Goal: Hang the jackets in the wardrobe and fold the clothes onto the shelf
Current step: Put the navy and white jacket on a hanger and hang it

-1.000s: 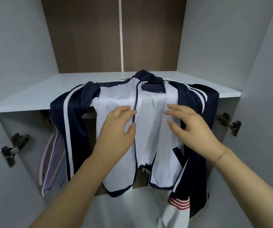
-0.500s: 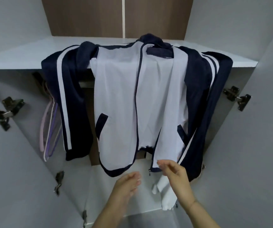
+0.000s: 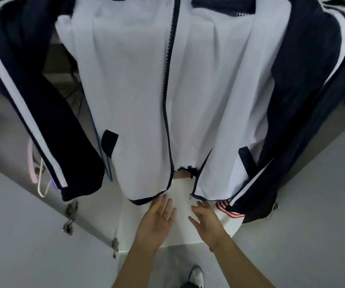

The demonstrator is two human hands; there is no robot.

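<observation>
A white and navy zip jacket hangs down in front of me inside the wardrobe, its front unzipped at the bottom and its navy sleeves with white stripes falling on both sides. My left hand reaches up under the left front panel's navy hem, fingers straight, fingertips at the hem. My right hand is spread under the right panel, close to the zip pull, holding nothing. A white garment with red stripes lies below the right sleeve.
Pink and white hangers hang behind the left sleeve. Metal hinges sit on the open left door, another hinge at the right edge. The white wardrobe floor lies under my hands. A shoe shows at the bottom.
My hands have slid from the jacket's chest down to its bottom hem. The view has tilted down and moved closer, so the shelf is out of sight.
</observation>
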